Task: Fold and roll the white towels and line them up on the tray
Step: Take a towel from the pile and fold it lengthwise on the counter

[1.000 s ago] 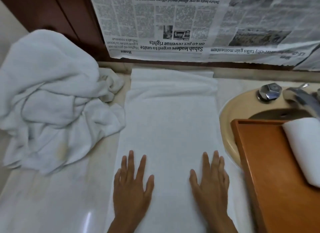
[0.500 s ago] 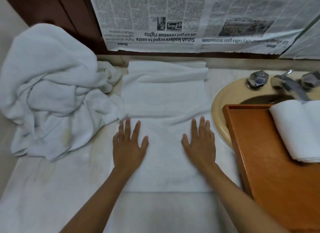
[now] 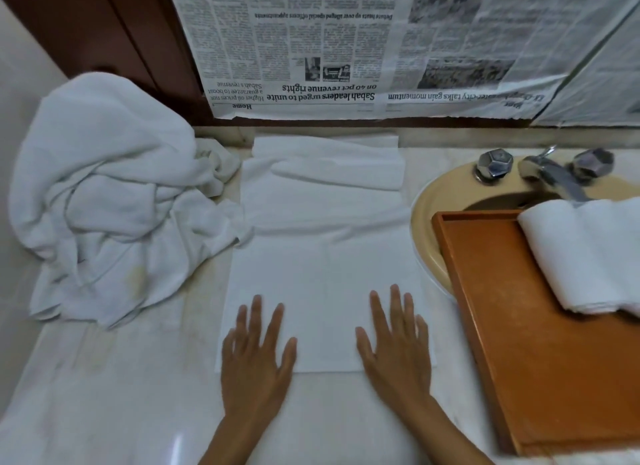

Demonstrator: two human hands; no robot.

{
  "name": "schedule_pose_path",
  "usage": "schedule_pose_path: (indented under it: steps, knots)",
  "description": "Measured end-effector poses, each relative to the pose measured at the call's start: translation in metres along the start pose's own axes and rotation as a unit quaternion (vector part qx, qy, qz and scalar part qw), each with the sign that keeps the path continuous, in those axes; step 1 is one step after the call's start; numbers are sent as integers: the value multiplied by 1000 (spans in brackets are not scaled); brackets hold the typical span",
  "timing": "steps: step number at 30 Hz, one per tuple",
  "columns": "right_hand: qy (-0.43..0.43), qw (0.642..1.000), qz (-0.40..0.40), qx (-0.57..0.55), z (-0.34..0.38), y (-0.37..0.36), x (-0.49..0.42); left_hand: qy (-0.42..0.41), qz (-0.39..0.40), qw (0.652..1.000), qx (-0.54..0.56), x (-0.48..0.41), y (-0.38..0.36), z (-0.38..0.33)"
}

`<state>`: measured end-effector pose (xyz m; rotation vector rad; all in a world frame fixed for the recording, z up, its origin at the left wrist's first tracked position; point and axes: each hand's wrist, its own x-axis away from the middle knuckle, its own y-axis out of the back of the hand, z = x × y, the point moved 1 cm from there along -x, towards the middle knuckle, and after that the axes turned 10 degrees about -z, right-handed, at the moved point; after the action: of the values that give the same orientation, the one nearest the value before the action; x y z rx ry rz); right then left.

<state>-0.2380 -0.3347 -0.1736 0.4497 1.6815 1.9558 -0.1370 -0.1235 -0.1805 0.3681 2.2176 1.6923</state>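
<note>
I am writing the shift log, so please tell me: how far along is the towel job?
Done: at least one rolled towel lies on the tray. In hand: a folded towel lies flat on the counter, the left hand and right hand resting open on its near end; it is not yet rolled. Left: rolling it, then the crumpled pile of towels beside it.

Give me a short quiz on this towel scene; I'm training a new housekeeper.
1. True or false: the left hand and right hand lie open on the flat towel's near end.
2. The rolled towel lies: A on the tray, B on the flat towel, C under the left hand.
3. Fill in: the crumpled towel heap lies to the flat towel's ___.
Key: 1 true; 2 A; 3 left.
</note>
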Motion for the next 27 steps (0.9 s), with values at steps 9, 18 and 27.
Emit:
schedule_pose_path:
  steps: [9,18,27]
  knots:
    - [-55,998,4,-14,-19,16,8,104,-19,994,-7,12,14,44]
    - [-179,975,-85,-104,-24,37,36,203,-129,966,97,40,37,48]
    - [-344,913,0,-220,-33,54,31,309,-44,927,207,37,55,40]
